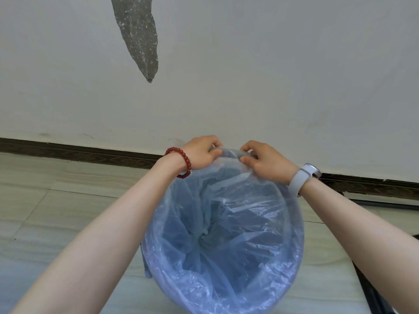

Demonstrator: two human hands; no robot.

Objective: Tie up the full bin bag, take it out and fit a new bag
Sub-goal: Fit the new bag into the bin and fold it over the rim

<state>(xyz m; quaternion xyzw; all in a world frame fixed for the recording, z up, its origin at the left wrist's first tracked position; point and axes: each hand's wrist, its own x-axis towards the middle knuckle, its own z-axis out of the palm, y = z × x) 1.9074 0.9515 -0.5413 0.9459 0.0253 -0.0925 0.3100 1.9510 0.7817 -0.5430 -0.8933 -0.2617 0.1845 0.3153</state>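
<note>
Head view. I look down into the bin (147, 266), which stands on the tiled floor (68, 200) close to the wall (249, 87) and its dark skirting board (79, 152). A thin blue bag (226, 234) lines it, empty as far as I can see, its bottom gathered at the middle of the bin. The bag's mouth is folded over the rim at the near and side edges; the full bag is nowhere in sight, so I judge this the fitting step, nearly done.

My left hand (201, 155), bead bracelet (181, 162) at the wrist, pinches the bag's edge at the far rim, fingers curled round the film. My right hand (260, 162), white watch (303, 177) on the wrist, does the same just beside it, thumb and fingers closed on the plastic. Between them the edge is stretched taut, lifted a little off the rim.

To do this well, I judge:
- pull the edge outward and down over the far rim, both hands together, so the fold sits even all round;
- keep the pull gentle, since film this thin may tear at the pinch;
- check the near side does not slip off as the far side tightens;
- leave slack inside so the bottom can settle.
</note>
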